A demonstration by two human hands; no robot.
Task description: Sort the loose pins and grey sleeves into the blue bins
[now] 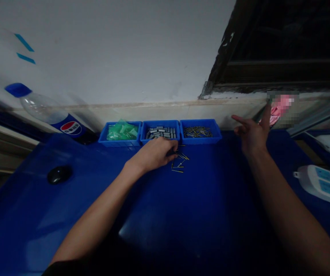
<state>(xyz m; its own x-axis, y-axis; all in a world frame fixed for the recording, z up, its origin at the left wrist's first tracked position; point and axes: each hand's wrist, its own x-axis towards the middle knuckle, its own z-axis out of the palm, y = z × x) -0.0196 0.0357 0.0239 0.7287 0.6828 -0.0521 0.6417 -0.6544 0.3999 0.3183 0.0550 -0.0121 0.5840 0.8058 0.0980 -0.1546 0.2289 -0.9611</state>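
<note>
My left hand [160,153] reaches over the blue table in front of the middle bin, fingers curled and pinched at a small scatter of thin metal pins [178,167]. Some pins stick out at its fingertips; how many it grips is hidden. My right hand [253,134] is held up to the right of the bins, empty, with its index finger stretched out to the left. More thin pins fill the right blue bin [201,141]. Short silver metal cylinders lie in the middle blue bin [160,123]. Green plastic packets [123,130] lie in the left blue bin [119,143].
A cola bottle [73,126] leans at the left by the wall. Nearer lies a black computer mouse [59,174]. At the right are a white power strip [325,184] and a pink item [281,105] beside the wall, partly pixelated. The wall [124,50] closes off the back.
</note>
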